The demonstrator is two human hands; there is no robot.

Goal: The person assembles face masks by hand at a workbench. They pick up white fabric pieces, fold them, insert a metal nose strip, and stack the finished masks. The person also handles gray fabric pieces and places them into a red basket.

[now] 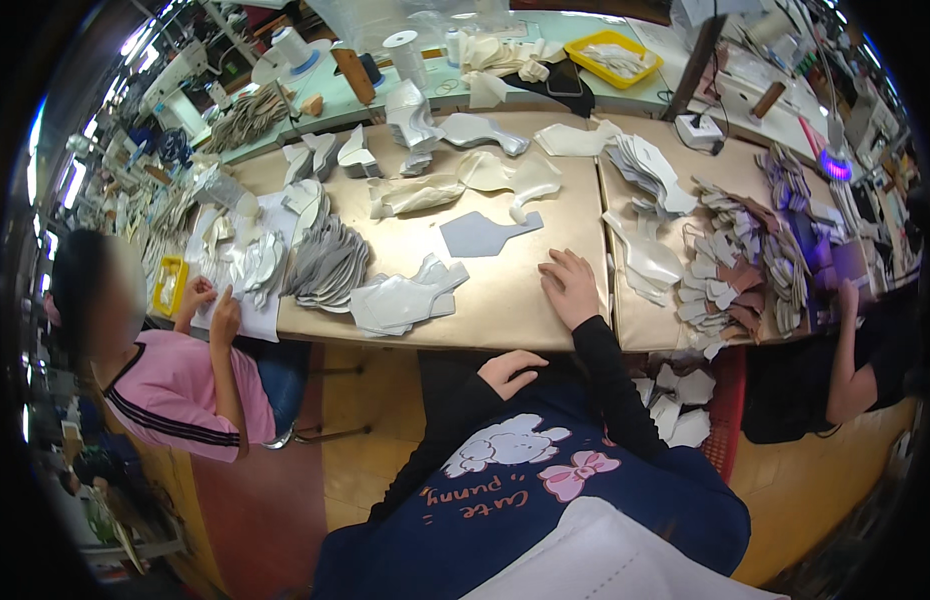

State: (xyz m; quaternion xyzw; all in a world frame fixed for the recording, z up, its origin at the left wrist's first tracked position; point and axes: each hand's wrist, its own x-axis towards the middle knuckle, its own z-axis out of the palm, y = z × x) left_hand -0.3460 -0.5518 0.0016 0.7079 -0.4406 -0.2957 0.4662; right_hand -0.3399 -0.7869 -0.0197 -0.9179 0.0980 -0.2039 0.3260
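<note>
My right hand lies palm down on the gold-brown table, fingers apart and holding nothing. My left hand rests at my lap below the table edge, fingers stretched out, with nothing visible in it. Beyond my right hand, a single grey flat cut piece with a narrow tail lies on the table. Cream cut pieces lie crumpled behind it. To the left are a small pile of pale grey pieces and a fanned stack of darker grey pieces.
Stacked white pieces and a brown-white heap lie at right. A person in pink works at left; another person's arm reaches in at right. Thread cones and a yellow tray stand on the green bench behind.
</note>
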